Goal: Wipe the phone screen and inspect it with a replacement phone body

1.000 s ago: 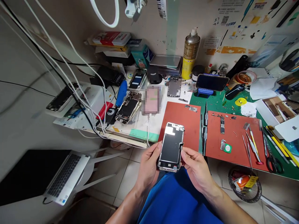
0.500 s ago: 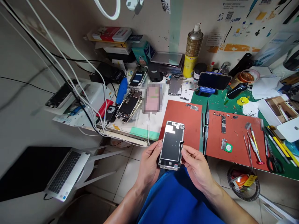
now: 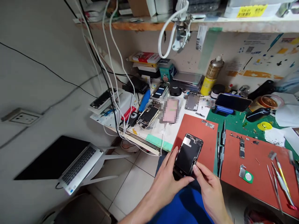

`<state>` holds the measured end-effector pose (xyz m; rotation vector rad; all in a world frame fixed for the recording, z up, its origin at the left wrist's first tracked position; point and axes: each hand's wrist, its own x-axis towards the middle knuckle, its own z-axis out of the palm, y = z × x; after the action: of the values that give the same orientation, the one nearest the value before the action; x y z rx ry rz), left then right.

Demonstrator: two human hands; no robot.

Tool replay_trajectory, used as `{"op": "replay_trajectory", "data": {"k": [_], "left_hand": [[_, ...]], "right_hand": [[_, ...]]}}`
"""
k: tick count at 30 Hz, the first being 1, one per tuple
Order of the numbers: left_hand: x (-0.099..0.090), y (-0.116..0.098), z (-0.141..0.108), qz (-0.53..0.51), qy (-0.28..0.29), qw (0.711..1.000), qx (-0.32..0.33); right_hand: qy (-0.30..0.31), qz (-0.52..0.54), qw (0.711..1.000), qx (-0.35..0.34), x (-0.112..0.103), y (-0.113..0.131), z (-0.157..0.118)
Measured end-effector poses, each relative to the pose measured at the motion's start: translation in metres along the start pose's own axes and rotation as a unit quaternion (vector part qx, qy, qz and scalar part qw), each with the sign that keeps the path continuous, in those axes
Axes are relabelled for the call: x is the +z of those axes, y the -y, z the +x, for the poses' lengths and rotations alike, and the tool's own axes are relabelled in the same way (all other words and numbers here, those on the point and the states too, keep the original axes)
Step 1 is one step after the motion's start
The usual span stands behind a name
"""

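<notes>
A phone screen assembly point(image 3: 187, 154), its dark back face up with a silvery patch near the top, is held over my lap at the bench's front edge. My left hand point(image 3: 167, 174) wraps its left side and lower end, thumb along the bottom. At its lower right edge, my right hand point(image 3: 206, 183) pinches with thumb and fingertips, close to a small black strip on that side. What lies under the assembly is hidden by my hands. Beyond it lies a red-brown mat point(image 3: 195, 127) with a small metal phone part point(image 3: 207, 124) on it.
To the right, a second red-brown mat point(image 3: 259, 186) bears a logic board point(image 3: 242, 147) and tweezers point(image 3: 273, 183). Screwdrivers point(image 3: 221, 149) lie between the mats. An opened phone point(image 3: 149, 114) and hanging cables point(image 3: 114, 71) are left. An open laptop point(image 3: 77, 168) stands lower left.
The view has swung left and up, showing the shelf. The assembly has tilted clockwise, and my left hand has shifted further around its lower end. My right hand stays at its right edge.
</notes>
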<state>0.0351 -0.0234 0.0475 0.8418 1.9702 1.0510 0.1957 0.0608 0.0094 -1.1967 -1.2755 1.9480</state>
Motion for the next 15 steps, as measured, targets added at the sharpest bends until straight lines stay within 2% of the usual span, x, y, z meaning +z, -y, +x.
{"op": "replay_trajectory", "data": {"k": [3,6,11,15], "left_hand": [[-0.001,-0.003,-0.006,0.065,0.023,0.998,-0.011],[0.0,0.0,-0.007,0.088,0.02,0.996,0.004],[0.002,0.01,-0.005,0.115,-0.01,0.992,0.052],[-0.003,0.015,-0.004,0.13,-0.037,0.987,0.092]], "right_hand": [[-0.001,-0.025,1.0,-0.003,0.003,-0.001,0.001],[-0.012,-0.052,0.999,-0.006,0.007,-0.002,0.002],[0.0,-0.086,0.996,-0.029,0.009,-0.01,0.004],[0.016,-0.078,0.996,-0.034,0.012,-0.012,0.007]]}}
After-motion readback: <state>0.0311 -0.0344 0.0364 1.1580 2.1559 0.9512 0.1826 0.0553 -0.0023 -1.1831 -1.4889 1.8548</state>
